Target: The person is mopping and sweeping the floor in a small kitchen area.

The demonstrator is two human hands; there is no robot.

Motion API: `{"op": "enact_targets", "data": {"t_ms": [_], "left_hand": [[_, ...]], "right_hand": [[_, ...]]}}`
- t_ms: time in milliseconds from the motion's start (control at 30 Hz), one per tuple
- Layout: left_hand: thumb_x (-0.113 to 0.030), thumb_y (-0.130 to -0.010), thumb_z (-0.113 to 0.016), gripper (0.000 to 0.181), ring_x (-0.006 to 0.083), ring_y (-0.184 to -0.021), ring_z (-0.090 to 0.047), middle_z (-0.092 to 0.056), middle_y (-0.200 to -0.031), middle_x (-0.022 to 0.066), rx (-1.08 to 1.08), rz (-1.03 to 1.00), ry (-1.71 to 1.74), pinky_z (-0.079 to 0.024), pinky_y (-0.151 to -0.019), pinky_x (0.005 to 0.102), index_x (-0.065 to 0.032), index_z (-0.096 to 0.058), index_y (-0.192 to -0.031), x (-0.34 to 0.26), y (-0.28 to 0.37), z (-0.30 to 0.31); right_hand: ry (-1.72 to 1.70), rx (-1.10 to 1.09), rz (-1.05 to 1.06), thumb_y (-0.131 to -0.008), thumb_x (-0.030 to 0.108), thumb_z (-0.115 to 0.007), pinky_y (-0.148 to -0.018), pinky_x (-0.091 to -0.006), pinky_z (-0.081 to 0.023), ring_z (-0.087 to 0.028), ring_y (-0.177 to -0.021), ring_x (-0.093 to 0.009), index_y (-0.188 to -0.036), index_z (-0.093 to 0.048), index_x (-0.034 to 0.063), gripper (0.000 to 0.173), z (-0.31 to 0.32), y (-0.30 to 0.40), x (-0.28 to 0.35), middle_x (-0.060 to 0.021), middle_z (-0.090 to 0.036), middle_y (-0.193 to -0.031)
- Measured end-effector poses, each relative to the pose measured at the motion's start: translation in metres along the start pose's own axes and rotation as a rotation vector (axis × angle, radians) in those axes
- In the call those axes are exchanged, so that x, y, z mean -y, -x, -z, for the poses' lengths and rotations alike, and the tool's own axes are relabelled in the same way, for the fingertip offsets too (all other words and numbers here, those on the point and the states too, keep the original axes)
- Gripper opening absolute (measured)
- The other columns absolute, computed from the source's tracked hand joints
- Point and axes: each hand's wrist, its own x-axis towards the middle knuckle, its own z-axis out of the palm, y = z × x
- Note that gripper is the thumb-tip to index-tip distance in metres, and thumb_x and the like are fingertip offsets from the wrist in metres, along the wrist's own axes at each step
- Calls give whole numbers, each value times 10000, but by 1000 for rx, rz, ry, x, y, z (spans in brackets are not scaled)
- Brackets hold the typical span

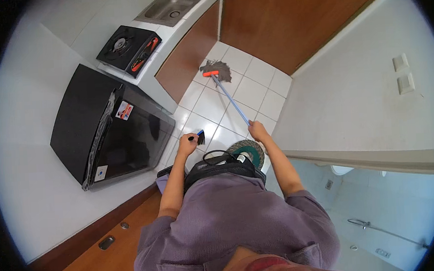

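Note:
My right hand point(258, 131) is closed around the upper end of a mop's light blue pole point(231, 100). The pole slants away to an orange mop clamp point(211, 73) and a grey string mop head point(220, 70), which lies spread on the white floor tiles beside the counter base. In my left hand point(187, 144) is a black handle, seen nearly end-on. A small brush with dark bristles point(201, 138) and a blue edge shows just beyond that hand; its lower part is partly hidden.
A black refrigerator point(139, 140) stands at the left. Beyond it, a counter holds a gas stove point(122, 48) and a steel sink point(173, 6). A brown door point(292, 19) is ahead, a round braided mat point(253, 150) by my feet, a bathroom opening at the lower right.

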Motion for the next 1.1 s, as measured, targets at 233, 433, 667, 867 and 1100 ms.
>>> {"op": "enact_targets", "data": {"t_ms": [233, 433, 667, 867, 1100], "left_hand": [[-86, -733, -553, 114, 249, -739, -629, -643, -756, 135, -113, -56, 100, -478, -697, 299, -26, -644, -766, 23, 9, 22], [-62, -748, -552, 114, 214, -808, -618, -647, -828, 135, -159, 4, 216, -468, -737, 287, -12, -642, -798, 30, 13, 39], [-36, -755, -524, 133, 175, -808, -600, -644, -821, 110, -125, 43, 294, -455, -749, 265, 11, -638, -805, 43, 11, 53], [-35, -765, -503, 152, 171, -807, -599, -644, -810, 114, -132, 18, 258, -473, -698, 267, 17, -638, -808, 46, 12, 57], [-56, -803, -513, 149, 189, -845, -588, -640, -868, 125, -107, 59, 288, -441, -765, 281, 11, -643, -830, 51, 5, 57]], "right_hand": [[73, 70, 71, -757, 115, -428, -663, -453, -469, -565, -683, -427, -1138, -498, 0, 403, -29, 6, 18, -260, -583, -741], [94, 182, -9, -790, 143, -421, -714, -469, -450, -576, -756, -408, -1139, -506, 33, 376, 8, 100, 20, -277, -570, -784], [173, 113, -50, -851, 202, -387, -760, -484, -441, -560, -840, -412, -1080, -540, 39, 320, -14, 36, 58, -245, -582, -903], [148, 76, -92, -864, 229, -369, -772, -481, -443, -565, -856, -397, -1063, -540, 39, 324, -29, -4, 64, -240, -585, -916], [221, 174, -119, -860, 225, -373, -748, -480, -450, -569, -826, -400, -1098, -524, 34, 341, 2, 67, 49, -245, -586, -896]]}}
